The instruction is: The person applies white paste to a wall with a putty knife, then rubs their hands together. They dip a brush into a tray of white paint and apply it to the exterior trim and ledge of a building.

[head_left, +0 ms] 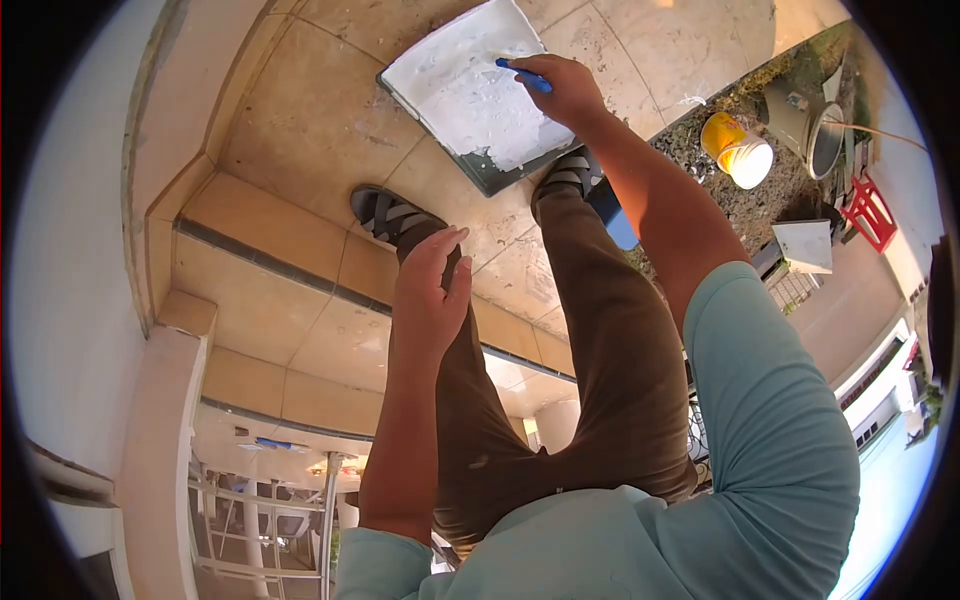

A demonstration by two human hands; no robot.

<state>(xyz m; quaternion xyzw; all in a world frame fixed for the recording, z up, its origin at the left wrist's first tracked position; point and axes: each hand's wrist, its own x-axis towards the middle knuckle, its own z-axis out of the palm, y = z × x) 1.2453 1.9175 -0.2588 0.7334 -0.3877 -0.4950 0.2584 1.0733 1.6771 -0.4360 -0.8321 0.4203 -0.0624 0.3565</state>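
My right hand (565, 88) is closed around the handle of a blue tool (525, 76), which points left over a white-coated board (465, 85). Whether the tool's tip touches the coating cannot be made out. The board lies on the tiled floor, its dark edge (490, 180) showing along the near side. White material with a rough, uneven surface covers most of it. My left hand (437, 275) hangs above my left leg, fingers apart and holding nothing.
Tiled steps (260, 225) with dark edging run below and left of my feet. On the rough ground at the right are a yellow and white bucket (737, 150), a grey container (826, 140) and a red plastic piece (870, 213). A metal railing (325, 510) stands lower left.
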